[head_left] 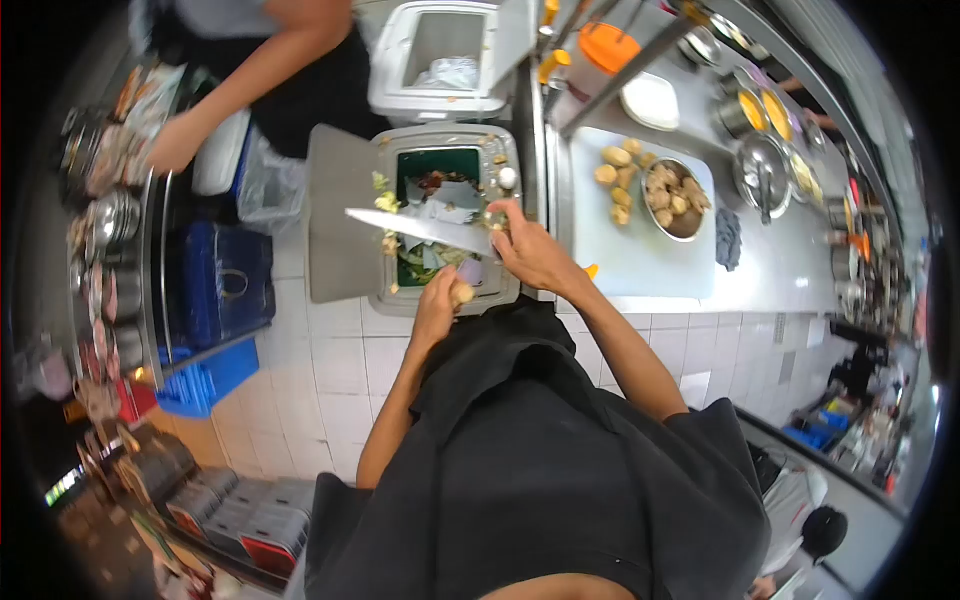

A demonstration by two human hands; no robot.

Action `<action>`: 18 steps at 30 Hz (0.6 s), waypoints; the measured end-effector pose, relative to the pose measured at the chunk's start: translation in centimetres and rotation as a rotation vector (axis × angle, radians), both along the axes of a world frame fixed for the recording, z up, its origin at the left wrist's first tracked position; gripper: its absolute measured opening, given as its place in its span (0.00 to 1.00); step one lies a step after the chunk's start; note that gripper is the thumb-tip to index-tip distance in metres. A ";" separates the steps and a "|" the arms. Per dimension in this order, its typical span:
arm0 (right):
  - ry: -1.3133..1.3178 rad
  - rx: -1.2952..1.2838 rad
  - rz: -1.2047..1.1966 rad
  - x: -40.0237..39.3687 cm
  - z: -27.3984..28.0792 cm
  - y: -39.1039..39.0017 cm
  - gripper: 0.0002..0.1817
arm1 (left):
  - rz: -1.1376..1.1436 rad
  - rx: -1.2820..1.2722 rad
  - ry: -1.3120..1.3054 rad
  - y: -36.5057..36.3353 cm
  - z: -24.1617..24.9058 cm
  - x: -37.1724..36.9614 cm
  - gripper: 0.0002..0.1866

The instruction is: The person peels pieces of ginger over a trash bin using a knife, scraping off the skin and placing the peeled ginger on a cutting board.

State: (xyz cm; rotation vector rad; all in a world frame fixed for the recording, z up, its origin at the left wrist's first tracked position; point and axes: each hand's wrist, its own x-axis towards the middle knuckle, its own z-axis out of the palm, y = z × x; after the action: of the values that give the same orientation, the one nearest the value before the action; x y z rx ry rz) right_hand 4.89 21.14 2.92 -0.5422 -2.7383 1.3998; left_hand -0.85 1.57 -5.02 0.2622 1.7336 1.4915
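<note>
My right hand (530, 252) is closed around the handle of a large kitchen knife (425, 228), its broad blade pointing left across the bin. Just below the blade, my left hand (435, 308) grips a small pale-yellow piece that looks like ginger (462, 292). Both hands are over the near part of an open grey waste bin (445, 135) holding scraps and peelings. On the white cutting board (640, 270) to the right lie several pale-yellow peeled pieces (620, 175). Beside them stands a steel bowl (683, 238) of knobby ginger (678, 195).
A second bin (385, 85) stands beyond the first. At upper left, a co-worker's arm (260, 80) reaches over a shelf of steel containers. A grey cloth (728, 240) and a large steel bowl (762, 165) rest on the counter. A blue crate (230, 285) is at left.
</note>
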 end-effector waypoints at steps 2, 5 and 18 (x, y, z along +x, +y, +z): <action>-0.111 -0.060 -0.013 1.0 -0.1 0.2 0.21 | 0.018 -0.036 -0.106 -0.9 -1.2 0.4 0.22; -0.009 0.015 -0.050 1.7 -2.9 0.0 0.19 | -0.061 -0.059 -0.152 -0.5 -0.4 1.0 0.23; -0.169 0.346 -0.617 19.1 -8.2 14.3 0.28 | -0.294 0.116 0.234 8.7 1.2 3.6 0.15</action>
State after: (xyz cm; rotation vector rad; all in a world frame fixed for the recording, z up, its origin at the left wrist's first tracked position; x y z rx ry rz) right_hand 23.96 35.42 -5.31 -1.3664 -2.4928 0.7484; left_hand 2.75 10.30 -3.82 0.7451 1.7013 1.3867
